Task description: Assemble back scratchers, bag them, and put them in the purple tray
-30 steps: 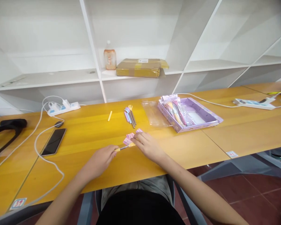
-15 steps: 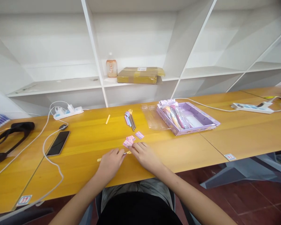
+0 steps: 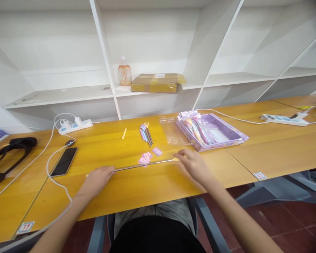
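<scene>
A thin telescopic back scratcher [image 3: 142,165] with a metal rod is stretched out between my hands, above the desk near the pink cards. My left hand [image 3: 100,179] is closed around its handle end, and a yellow tip pokes out behind the hand. At the other end, my right hand [image 3: 191,162], slightly blurred, pinches the yellow head. Several small pink cards [image 3: 145,158] lie overlapped just behind the rod, with a single purple-pink card [image 3: 157,151] beside them. Farther back lie several short scratcher parts [image 3: 146,134] with metal rods, claw heads and coloured handles.
A yellow stick [image 3: 124,134] lies left of the parts. To the right, a purple tray [image 3: 228,141] holds bagged scratchers, beside a clear plastic bag [image 3: 172,131]. A phone [image 3: 65,161], cables and a power strip [image 3: 76,127] occupy the left.
My hands have moved apart, left hand leftward and right hand to the right. The metal rod between them has been drawn out long.
</scene>
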`<state>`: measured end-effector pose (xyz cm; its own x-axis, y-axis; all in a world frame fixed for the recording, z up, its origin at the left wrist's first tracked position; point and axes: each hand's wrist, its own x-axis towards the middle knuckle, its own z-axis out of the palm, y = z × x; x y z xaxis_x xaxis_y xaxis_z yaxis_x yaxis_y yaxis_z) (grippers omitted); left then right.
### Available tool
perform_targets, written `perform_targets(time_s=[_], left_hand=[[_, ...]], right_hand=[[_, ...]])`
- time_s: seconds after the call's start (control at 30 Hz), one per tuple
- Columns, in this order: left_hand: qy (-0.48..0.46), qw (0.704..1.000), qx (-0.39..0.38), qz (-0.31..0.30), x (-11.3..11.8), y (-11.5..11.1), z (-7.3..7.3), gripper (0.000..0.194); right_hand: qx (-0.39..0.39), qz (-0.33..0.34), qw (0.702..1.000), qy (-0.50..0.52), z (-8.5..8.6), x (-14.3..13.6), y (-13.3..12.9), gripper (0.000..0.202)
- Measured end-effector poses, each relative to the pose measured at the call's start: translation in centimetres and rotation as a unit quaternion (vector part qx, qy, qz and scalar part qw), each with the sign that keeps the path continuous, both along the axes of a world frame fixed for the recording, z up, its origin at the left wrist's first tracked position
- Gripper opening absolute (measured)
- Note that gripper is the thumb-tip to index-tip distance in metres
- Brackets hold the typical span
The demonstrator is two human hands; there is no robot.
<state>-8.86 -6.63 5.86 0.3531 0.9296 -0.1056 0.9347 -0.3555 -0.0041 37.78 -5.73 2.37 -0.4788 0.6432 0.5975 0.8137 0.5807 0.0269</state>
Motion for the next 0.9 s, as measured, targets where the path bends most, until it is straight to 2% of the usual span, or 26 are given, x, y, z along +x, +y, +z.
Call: perform_targets(time_s=[0.07,0.13,0.2,0.27,0.47,0.7,0.9], left_hand=[[-0.018,1.000,-0.013,0.008,-3.4,-0.1,0.1,0.030],[-0.016,1.000,-0.015,0.012,-5.7,-0.6,0.2,0.031],[-0.006,1.000,-0.014,0.012,-6.6,-1.2,0.3,0.033],[-0.005,1.000,-0.012,0.008,-6.5,-1.8,0.5,0.035],[-0.044,0.999,-0.007,0.006,-5.5,-1.8,-0.4,0.037],[-0.115,0.989,0.077,-0.052,-7.6,-1.8,-2.7,0.045],[-0.170,0.978,0.102,-0.062,-8.0,-2.6,-2.5,0.043]], right_hand=[[-0.021,-0.006,1.000,-0.008,-0.3,4.8,-0.1,0.032],[-0.029,-0.015,0.999,-0.001,-0.6,8.6,-0.5,0.034],[-0.031,-0.023,0.999,0.011,-1.0,11.2,-0.9,0.037],[-0.033,-0.032,0.999,0.020,-1.4,12.6,-1.2,0.038],[-0.065,-0.071,0.995,0.028,-2.7,12.8,-1.3,0.030],[-0.100,-0.106,0.983,0.113,-3.5,12.8,-2.3,0.023],[-0.099,-0.075,0.982,0.141,-3.3,12.3,-2.7,0.010]])
